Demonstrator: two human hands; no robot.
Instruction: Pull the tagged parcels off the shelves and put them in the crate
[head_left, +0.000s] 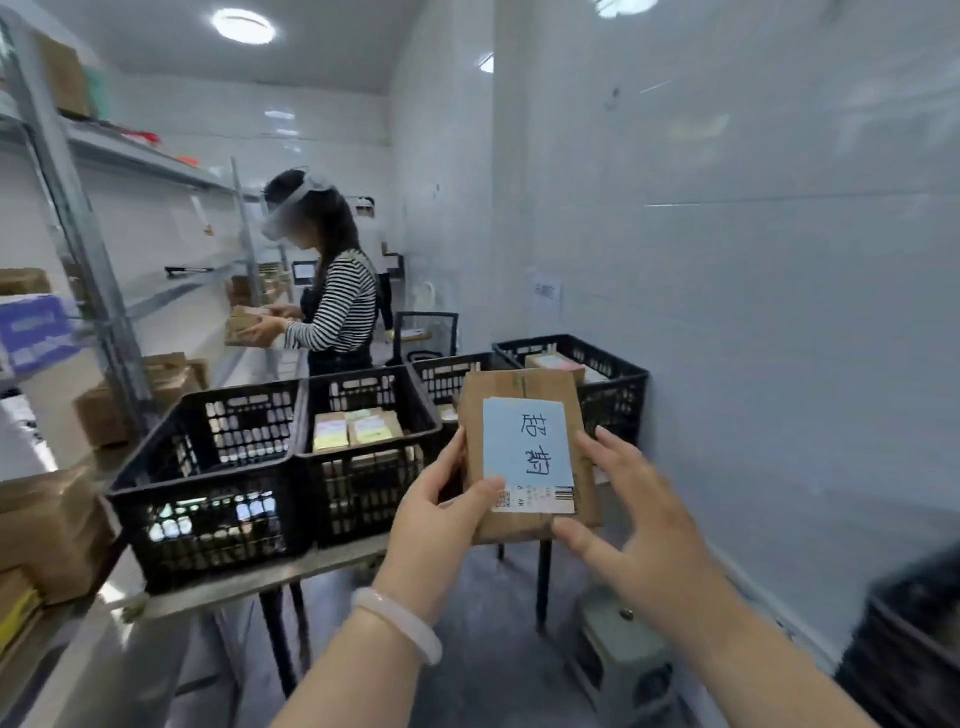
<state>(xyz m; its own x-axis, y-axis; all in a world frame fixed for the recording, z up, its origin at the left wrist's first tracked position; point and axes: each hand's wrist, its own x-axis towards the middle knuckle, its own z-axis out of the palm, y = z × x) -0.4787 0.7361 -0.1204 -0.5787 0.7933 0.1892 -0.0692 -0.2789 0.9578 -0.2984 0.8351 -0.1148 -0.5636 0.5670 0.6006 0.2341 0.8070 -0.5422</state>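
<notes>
A: Step in hand?
B: Carrying, I judge. Grey metal shelves (78, 208) at left; black lattice plastic crates (208, 493) in a row on the tabletop (234, 587).
A: Hands?
B: The left hand (441, 499) grips the parcel (524, 519), thumb on its face. It is flat brown cardboard with a pale-blue paper tag (524, 441), held before the crates. The right hand (639, 504) is spread, steadying its edge.
A: Next?
B: Lower it flat into a crate.

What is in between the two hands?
A blue-tagged cardboard parcel: the left hand grips it, the right hand touches its edge. The head view shows it.
</notes>
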